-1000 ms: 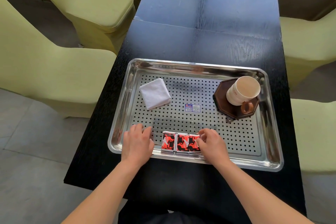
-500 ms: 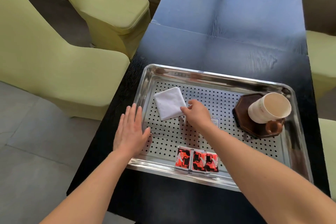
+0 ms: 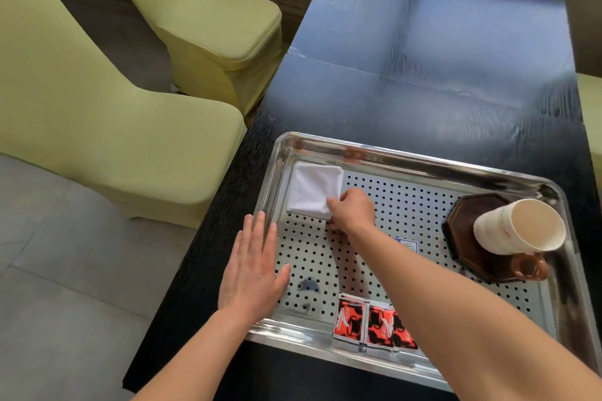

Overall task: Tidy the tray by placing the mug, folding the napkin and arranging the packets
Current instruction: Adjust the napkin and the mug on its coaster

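Note:
A perforated steel tray [image 3: 407, 153] lies on the black table. The folded white napkin [image 3: 312, 190] sits in the tray's far left corner. My right hand [image 3: 353, 210] pinches the napkin's near right corner. My left hand [image 3: 252, 270] lies flat and open over the tray's left rim, fingers apart. Red and black packets [image 3: 373, 322] lie side by side along the near rim, partly hidden by my right forearm. A white mug [image 3: 518, 226] with a brown handle stands on a dark octagonal coaster [image 3: 465, 221] at the right.
The black table [image 3: 423, 58] stretches away beyond the tray. Yellow-green chairs [image 3: 97, 114] stand close along the left side, another at the right edge [image 3: 591, 107]. Grey floor tiles [image 3: 65, 286] show at the lower left. A small blue label [image 3: 407, 242] sits mid-tray.
My right hand left the packets, reached to the napkin and slid it into the far left corner. My left hand moved up along the left rim and flattened.

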A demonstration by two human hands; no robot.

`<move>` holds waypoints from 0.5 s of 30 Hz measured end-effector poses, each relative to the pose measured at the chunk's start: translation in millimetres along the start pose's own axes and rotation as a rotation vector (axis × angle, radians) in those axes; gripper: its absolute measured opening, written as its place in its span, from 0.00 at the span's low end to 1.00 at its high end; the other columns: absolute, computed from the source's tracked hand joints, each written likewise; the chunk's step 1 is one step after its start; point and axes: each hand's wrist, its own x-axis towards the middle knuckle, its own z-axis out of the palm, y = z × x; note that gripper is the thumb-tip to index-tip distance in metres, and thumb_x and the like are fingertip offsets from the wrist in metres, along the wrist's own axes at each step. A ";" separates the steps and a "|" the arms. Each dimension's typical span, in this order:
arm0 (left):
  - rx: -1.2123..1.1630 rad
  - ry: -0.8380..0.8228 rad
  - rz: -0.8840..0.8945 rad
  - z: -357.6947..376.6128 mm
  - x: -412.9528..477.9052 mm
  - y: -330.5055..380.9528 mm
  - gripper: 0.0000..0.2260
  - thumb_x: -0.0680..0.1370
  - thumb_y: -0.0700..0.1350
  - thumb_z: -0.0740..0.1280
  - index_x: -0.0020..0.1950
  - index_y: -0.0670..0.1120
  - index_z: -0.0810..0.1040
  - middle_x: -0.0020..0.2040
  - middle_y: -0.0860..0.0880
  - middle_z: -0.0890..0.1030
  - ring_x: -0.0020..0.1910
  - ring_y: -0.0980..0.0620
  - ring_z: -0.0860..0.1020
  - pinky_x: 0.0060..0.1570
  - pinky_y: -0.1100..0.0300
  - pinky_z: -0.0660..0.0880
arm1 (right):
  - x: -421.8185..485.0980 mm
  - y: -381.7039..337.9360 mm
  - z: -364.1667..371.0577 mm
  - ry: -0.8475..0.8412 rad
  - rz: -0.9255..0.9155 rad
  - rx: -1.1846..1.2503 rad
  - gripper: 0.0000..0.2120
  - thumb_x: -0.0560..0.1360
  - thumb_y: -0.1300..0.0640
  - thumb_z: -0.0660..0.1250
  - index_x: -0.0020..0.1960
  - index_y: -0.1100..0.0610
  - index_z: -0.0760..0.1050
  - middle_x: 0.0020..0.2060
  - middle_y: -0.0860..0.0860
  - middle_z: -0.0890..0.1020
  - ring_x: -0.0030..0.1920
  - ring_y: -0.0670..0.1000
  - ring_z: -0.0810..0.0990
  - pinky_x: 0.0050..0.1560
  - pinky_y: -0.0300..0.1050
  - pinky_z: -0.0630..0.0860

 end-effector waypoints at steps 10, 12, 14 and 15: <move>0.008 -0.033 0.001 -2.4 -1.5 0.5 0.37 0.79 0.62 0.53 0.81 0.44 0.45 0.80 0.42 0.34 0.79 0.43 0.34 0.78 0.45 0.48 | -0.8 -20.0 13.4 -0.039 -0.005 0.360 0.01 0.78 0.60 0.68 0.48 0.55 0.77 0.43 0.51 0.84 0.35 0.50 0.87 0.44 0.52 0.86; 0.004 -0.039 0.003 -3.0 -1.4 0.9 0.37 0.80 0.62 0.54 0.81 0.44 0.44 0.80 0.42 0.34 0.79 0.43 0.34 0.78 0.44 0.48 | -3.8 -19.1 11.9 -0.084 -0.030 0.401 0.03 0.78 0.62 0.69 0.50 0.56 0.79 0.45 0.53 0.85 0.39 0.51 0.87 0.46 0.52 0.86; 0.002 -0.047 0.003 -4.3 -1.1 0.9 0.37 0.80 0.62 0.54 0.81 0.45 0.43 0.80 0.42 0.32 0.78 0.44 0.32 0.78 0.44 0.48 | -7.1 -17.7 9.3 -0.119 -0.042 0.431 0.04 0.77 0.62 0.68 0.52 0.58 0.80 0.45 0.53 0.85 0.42 0.53 0.87 0.48 0.53 0.85; 0.009 -0.051 0.003 -5.3 -1.0 1.0 0.37 0.80 0.62 0.54 0.81 0.45 0.42 0.80 0.43 0.32 0.78 0.44 0.31 0.78 0.45 0.46 | -9.1 -16.9 7.4 -0.130 -0.043 0.441 0.05 0.78 0.62 0.68 0.53 0.59 0.80 0.45 0.54 0.85 0.43 0.55 0.87 0.49 0.54 0.85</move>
